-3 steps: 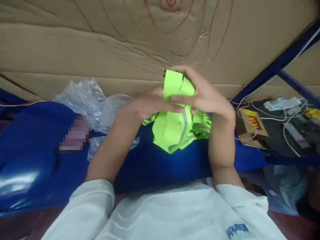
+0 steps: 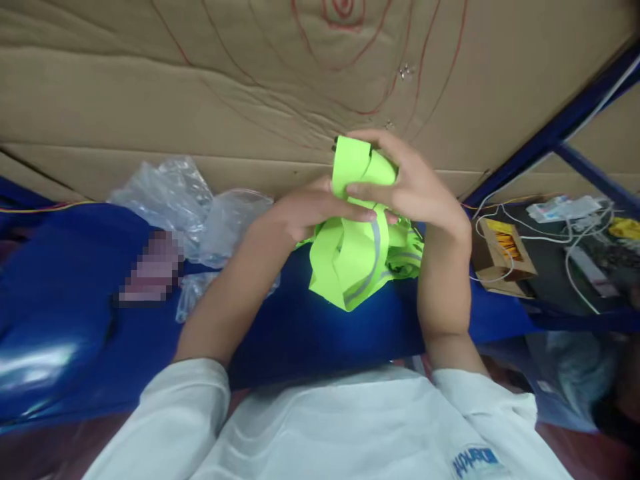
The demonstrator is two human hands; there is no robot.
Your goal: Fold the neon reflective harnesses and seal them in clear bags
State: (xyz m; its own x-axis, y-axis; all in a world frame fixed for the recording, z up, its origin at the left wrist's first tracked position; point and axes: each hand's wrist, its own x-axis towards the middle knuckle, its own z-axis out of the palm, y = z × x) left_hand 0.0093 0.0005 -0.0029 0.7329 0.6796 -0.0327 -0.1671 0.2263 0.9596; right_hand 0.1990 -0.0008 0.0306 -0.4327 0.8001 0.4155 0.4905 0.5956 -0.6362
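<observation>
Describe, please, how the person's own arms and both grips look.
Short, loose, pale sleeves leave both forearms bare. The left grip and right grip are ungloved, with no watch or ring visible. The matching pale shirt has blue lettering on its front.

muted, diffuse light | white glare on blue cover (image 2: 40,363) | soft blur | edges stretched

The left hand (image 2: 313,208) and right hand (image 2: 417,183) hold a yellow-green fabric (image 2: 327,260) with grey stripes over the blue tabletop (image 2: 320,337). Clear plastic bags (image 2: 170,193) lie near its far edge, leftward; an open carton (image 2: 485,250) is near its right edge.
</observation>
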